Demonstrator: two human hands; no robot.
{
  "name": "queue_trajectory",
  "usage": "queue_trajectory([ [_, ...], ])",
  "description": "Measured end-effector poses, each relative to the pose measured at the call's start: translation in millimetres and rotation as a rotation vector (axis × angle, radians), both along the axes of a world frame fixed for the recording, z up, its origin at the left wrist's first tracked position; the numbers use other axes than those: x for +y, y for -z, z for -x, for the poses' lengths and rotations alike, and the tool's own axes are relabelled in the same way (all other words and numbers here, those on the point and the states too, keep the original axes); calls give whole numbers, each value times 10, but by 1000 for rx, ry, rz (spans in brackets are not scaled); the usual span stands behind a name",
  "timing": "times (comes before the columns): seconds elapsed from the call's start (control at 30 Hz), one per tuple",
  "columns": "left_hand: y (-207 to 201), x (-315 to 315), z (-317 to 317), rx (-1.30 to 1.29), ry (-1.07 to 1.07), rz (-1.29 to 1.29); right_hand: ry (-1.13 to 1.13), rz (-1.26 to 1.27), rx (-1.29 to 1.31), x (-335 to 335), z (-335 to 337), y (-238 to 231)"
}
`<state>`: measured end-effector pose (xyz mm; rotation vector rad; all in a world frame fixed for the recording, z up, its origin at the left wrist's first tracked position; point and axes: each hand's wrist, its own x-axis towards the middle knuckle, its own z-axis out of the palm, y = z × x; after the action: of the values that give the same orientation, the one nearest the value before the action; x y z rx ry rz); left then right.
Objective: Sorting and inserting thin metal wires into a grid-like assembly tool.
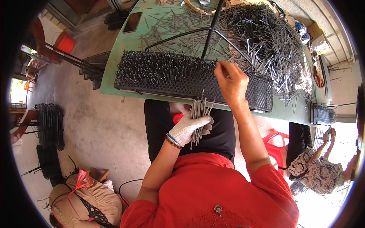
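My left hand (189, 128), in a white knitted glove, is closed around a bundle of thin grey metal rods (198, 113) below the table's near edge. The rods stand roughly upright and stick out above and below the fist. A long black perforated rack (182, 88) lies along that edge. Dark rods (152, 70) stand densely in its holes from the left end to past the middle; bare holes show at its right. My bare right hand (232, 80) is over the rack beside the last standing rods, thumb and forefinger pinched together. What lies between those fingertips is too small to make out.
A large heap of loose rods (266, 41) covers the back right of the green table (127, 41). A black metal frame (209, 34) rises behind the rack. A phone (132, 22) lies at the left. Another person (321, 171) works at the right; a second (85, 201) is at lower left.
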<state>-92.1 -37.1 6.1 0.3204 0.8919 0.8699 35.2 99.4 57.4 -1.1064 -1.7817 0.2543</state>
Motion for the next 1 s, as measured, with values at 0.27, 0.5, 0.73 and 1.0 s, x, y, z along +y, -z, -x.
queue_trajectory([
  [0.27,-26,6,30,-50,-15,30,-19,38,-98,30,31,147],
  [0.5,-13,-7,52,-25,-51,-21,-71,-11,-142,-20,-13,59],
  [0.73,-60,31,25,-93,-191,-56,-346,656,-17,-282,-286,73],
  [1.0,-9,44,36,-83,-175,23,-221,638,476,-153,-195,-51],
])
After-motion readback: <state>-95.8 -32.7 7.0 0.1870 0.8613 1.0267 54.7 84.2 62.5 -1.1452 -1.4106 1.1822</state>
